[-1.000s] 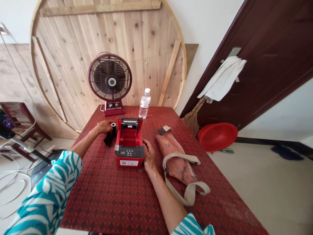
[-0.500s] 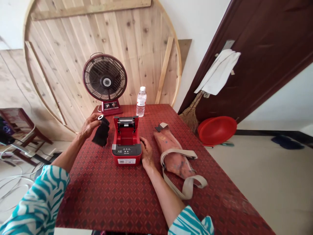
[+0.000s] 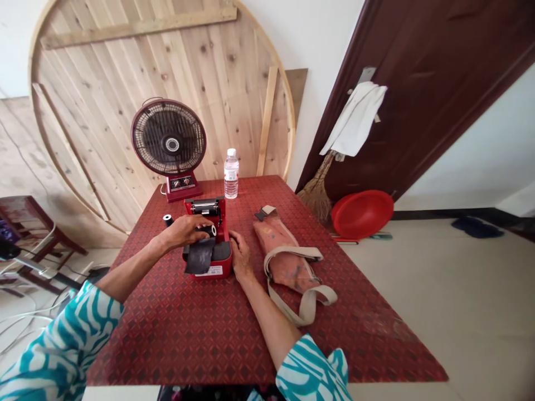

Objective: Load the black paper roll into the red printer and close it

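Observation:
A small red and black printer stands on the table with its lid raised. My left hand is over the printer's open bay, its fingers closed around a black paper roll with a white core. The roll's loose dark strip hangs down across the printer's front panel and hides its buttons. My right hand grips the printer's right side, fingers bent against the casing. A second black roll with a white core stands left of the printer, partly behind my left hand.
A fan and a water bottle stand at the table's back. To the right lies an orange pouch with a beige strap. A red basin and a broom are by the door. The patterned table ends in front of me.
My left hand has carried the black roll rightward from beside the printer to above its bay. The second roll now shows on the table. My right hand stays at the printer's side.

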Motion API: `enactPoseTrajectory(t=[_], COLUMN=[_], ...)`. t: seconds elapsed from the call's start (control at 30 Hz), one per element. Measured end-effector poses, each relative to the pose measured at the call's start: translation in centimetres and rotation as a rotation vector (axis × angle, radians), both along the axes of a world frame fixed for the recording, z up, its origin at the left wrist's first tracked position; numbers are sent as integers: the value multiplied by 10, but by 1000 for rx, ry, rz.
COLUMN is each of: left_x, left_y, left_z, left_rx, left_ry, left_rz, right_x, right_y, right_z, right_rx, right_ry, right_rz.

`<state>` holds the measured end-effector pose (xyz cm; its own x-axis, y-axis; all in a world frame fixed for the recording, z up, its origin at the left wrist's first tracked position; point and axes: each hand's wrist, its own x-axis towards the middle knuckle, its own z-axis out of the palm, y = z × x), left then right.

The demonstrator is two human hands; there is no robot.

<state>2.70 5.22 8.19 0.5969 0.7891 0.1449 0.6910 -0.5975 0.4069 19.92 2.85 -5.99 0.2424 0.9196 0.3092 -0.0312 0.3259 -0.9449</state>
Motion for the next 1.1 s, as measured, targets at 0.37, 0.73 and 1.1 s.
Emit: enactPoseTrajectory(t=[0.37, 0.73, 1.1], left_x=[25, -16, -13], left_y=[25, -55, -76], left_z=[-16, -24, -63], left_rx=[-105, 14, 368], left_ry=[293, -295, -342], left_rz=[17, -3, 31], right_x=[-2, 0, 2], right_y=[0, -1, 0], right_z=[2, 2, 0], right_rx=[-6, -7, -96], right_ry=[-3, 2, 67], right_rz=[-7, 2, 10])
